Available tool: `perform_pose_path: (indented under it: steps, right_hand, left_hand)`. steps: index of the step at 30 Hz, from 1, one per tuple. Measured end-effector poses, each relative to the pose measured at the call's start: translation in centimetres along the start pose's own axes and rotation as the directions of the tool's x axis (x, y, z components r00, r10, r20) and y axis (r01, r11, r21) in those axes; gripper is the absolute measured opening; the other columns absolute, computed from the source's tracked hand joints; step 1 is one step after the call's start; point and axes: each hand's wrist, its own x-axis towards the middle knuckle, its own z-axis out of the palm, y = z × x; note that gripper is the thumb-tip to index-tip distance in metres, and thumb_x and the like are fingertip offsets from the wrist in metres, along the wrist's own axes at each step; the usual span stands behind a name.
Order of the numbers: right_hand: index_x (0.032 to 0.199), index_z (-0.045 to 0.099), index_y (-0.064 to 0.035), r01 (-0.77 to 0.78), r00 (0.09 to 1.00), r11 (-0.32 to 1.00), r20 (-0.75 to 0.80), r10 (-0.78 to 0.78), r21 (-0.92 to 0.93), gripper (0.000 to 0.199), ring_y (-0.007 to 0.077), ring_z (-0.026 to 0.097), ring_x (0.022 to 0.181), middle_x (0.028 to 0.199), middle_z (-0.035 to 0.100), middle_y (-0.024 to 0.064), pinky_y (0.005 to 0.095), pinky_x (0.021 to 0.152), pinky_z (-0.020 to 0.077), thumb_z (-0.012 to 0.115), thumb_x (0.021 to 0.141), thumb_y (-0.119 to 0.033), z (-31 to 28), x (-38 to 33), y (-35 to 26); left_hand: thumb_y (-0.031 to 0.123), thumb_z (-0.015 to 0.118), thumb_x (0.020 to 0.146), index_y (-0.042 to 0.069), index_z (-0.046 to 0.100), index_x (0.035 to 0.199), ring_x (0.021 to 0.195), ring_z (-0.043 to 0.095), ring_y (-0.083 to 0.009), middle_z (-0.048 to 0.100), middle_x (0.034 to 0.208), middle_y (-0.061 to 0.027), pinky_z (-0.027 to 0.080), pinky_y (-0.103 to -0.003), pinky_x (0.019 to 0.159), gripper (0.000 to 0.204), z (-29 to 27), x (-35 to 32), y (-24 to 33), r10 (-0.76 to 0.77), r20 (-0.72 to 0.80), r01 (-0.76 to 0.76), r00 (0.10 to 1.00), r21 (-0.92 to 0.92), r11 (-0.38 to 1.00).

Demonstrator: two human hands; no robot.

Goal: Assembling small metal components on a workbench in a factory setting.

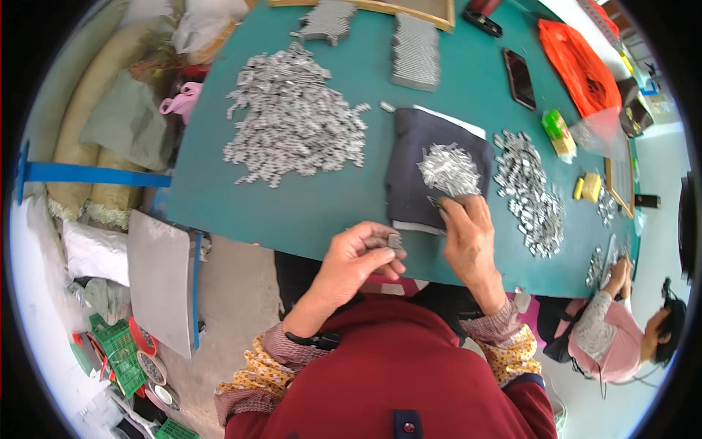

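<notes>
My left hand (362, 252) is curled at the near edge of the green tabletop (307, 205), its fingers closed around a small grey metal piece (394, 240), pinched between thumb and fingertips. My right hand (468, 234) rests just beside it on the near edge of a dark cloth (417, 175), fingers bent down and pressing on small metal pieces at the foot of the little pile (448, 170) heaped on that cloth; whether they actually grip one I cannot tell. Right of the cloth runs a long strip of loose metal pieces (530, 194). Further back on the left lies a big spread heap of the same pieces (292, 121), and behind it two neat stacked rows (415, 51). A phone (520, 77) and an orange bag (578, 66) lie far right. Another person's hand (620, 274) works at the right edge.
</notes>
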Motion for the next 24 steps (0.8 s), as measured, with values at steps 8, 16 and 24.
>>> perform_pose_path:
  steps: [8, 16, 24]
  right_hand:
    - [0.098, 0.065, -0.0008, 0.136, 0.98, 0.971, 0.118, -0.161, 0.196, 0.02, 0.0316, 0.057, 0.084, 0.092, 0.058, 0.0124, 0.0412, 0.075, 0.0472, 0.065, 0.079, 0.003, 2.3, 2.6, -3.4]
    - [0.095, 0.062, -0.0025, 0.264, 0.954, 0.959, 0.116, -0.275, 0.103, 0.016, 0.03, 0.054, 0.083, 0.087, 0.054, 0.0118, 0.0406, 0.075, 0.0439, 0.064, 0.08, -0.002, 8.5, 8.3, -6.2]
    - [0.088, 0.059, -0.0026, 0.248, 0.949, 0.965, 0.181, -0.259, 0.085, 0.011, 0.0318, 0.055, 0.08, 0.083, 0.055, 0.0115, 0.0417, 0.072, 0.0438, 0.066, 0.08, -0.002, 9.8, 8.6, -7.2]
  left_hand:
    - [0.006, 0.056, 0.099, -0.003, 0.056, 0.104, 0.072, 0.07, -0.0209, 0.069, 0.088, -0.0157, 0.059, -0.031, 0.062, 0.011, -1.6, -0.7, 0.4, 0.066, -0.067, -0.069, 0.996, -0.05, 0.996]
    - [0.006, 0.053, 0.1, -0.004, 0.054, 0.107, 0.07, 0.07, -0.0236, 0.068, 0.089, -0.0199, 0.059, -0.031, 0.06, 0.012, -4.5, -3.2, 1.4, 0.144, -0.234, -0.157, 0.961, -0.04, 0.987]
    - [0.004, 0.054, 0.099, -0.005, 0.055, 0.107, 0.072, 0.07, -0.024, 0.069, 0.092, -0.0203, 0.059, -0.031, 0.061, 0.013, -6.0, -3.8, 1.8, 0.209, -0.28, -0.235, 0.937, -0.059, 0.97]
